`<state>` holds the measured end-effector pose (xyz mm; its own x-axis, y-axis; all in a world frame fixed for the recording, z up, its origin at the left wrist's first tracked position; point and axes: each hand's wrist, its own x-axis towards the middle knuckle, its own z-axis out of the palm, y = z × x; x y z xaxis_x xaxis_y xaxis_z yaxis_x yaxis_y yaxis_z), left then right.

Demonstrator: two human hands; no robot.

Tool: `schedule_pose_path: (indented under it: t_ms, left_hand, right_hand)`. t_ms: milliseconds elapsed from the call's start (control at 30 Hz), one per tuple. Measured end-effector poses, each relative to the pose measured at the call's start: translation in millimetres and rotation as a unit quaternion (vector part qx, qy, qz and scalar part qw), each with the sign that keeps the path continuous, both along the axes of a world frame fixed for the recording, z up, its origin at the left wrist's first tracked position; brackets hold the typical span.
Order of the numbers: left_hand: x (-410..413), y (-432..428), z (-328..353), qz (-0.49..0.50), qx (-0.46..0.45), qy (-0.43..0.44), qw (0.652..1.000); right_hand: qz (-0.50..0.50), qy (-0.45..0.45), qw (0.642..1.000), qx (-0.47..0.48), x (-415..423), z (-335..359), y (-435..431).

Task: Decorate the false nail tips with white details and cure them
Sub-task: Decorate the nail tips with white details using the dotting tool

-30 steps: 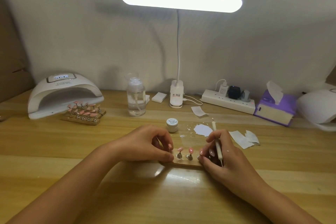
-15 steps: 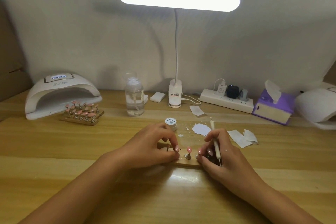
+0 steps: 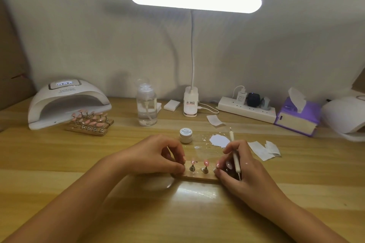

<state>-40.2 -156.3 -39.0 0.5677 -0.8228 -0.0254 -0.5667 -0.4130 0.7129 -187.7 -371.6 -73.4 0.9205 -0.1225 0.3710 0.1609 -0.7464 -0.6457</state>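
ok, two pink nail tips (image 3: 192, 161) stood on metal stands on one wooden strip (image 3: 197, 177), mid-surface, between the hands. left hand (image 3: 158, 156) grip was clenched, fingers pinching the strip's left end. right hand (image 3: 240, 165) grip was closed round one dotting tool (image 3: 234, 154), fingertips touching the strip's right end. one gel pot (image 3: 185, 135) sat just behind. one curing lamp (image 3: 67, 102) far left, more tip strips (image 3: 90, 123) at its mouth, count unclear.

Low in the middle of the frame, my left hand (image 3: 158, 156) pinches the left end of the wooden stand (image 3: 197, 177), which carries two pink nail tips (image 3: 206, 162). My right hand (image 3: 241, 167) grips the dotting tool (image 3: 235, 156) at its right end. The curing lamp (image 3: 67, 102) sits at the left.
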Motion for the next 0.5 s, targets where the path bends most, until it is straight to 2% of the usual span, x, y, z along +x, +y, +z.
schedule_pose_path:
  t_ms: [100, 500]
  left_hand:
    - [1.4, -0.3, -1.4, 0.001, 0.000, -0.018, 1.000]
    - [5.3, 3.9, -3.1, -0.007, -0.022, 0.046, 0.999]
  right_hand:
    - [0.000, 0.002, 1.000, -0.003, 0.0, 0.0, -0.1]
    - [0.001, -0.006, 1.000, -0.015, 0.2, 0.0, -0.6]
